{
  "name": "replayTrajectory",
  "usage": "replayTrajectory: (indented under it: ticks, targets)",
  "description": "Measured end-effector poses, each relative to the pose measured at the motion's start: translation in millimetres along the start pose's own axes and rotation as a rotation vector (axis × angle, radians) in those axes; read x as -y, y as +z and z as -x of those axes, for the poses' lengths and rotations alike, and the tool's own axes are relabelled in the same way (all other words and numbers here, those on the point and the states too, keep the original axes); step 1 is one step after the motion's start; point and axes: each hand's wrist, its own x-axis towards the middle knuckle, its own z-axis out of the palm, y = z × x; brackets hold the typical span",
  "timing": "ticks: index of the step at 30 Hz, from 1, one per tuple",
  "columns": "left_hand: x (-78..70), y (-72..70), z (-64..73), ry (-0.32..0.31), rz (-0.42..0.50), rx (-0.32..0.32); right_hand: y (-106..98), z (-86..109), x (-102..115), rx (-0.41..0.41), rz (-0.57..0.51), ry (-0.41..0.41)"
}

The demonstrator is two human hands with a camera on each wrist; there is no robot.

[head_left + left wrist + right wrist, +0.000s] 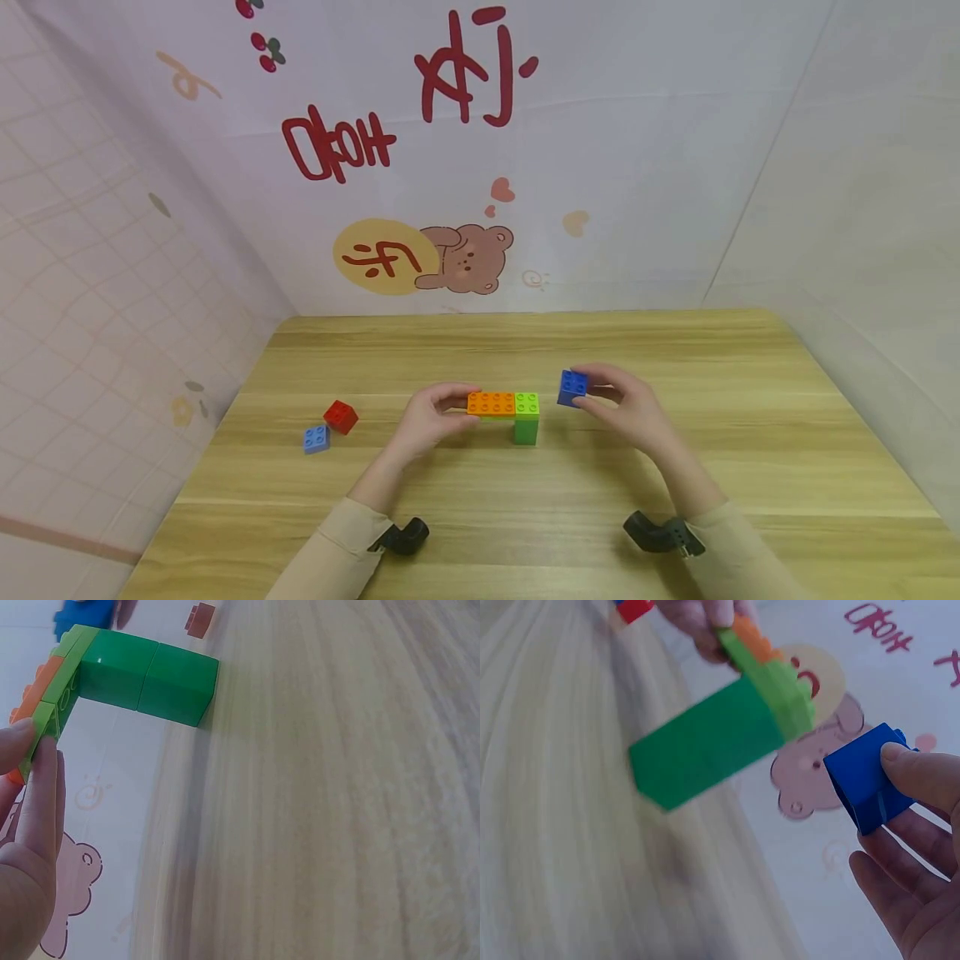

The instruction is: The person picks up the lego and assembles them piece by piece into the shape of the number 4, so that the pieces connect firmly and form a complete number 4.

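Clock directions are taken from the head view, centred on the green column, unless noted.

Left hand, at 9 o'clock: gripping. Thumb and fingers pinch the far end of a brick assembly from its two long edges. The assembly comprises an orange brick, a lime brick beside it at the column's top, a lime layer beneath the orange, and the green column, in which the left wrist view shows one seam. Whether the column's foot touches the wooden table cannot be determined.

Right hand, at 3 o'clock: gripping. Thumb and fingertips hold a dark blue brick, which is raised at 2 o'clock, near the lime brick but apart from it. The right wrist view shows its hollow underside turned towards the column.

Well apart at 9 o'clock lie a red brick and, at its 8 o'clock, a light blue brick. A reddish-brown brick appears near 12 o'clock of the left wrist view. A printed bear is on the backdrop at 11 o'clock.
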Motion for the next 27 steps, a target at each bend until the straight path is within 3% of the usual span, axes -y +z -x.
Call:
replayTrajectory:
  ticks: [7, 13, 27]
  targets:
    - [1.7, -0.3, -1.2, 0.009, 0.004, 0.004, 9, -6.9, 21, 0.029, -0.05, -0.019]
    - [2.4, 0.5, -1.9, 0.009, 0.002, 0.0, 17, -13.6, 27, 0.044, -0.07, -0.106]
    - [1.0, 1.5, -2.2, 0.008, 0.005, 0.01, 42, -20.4, 32, 0.085, -0.003, -0.123]
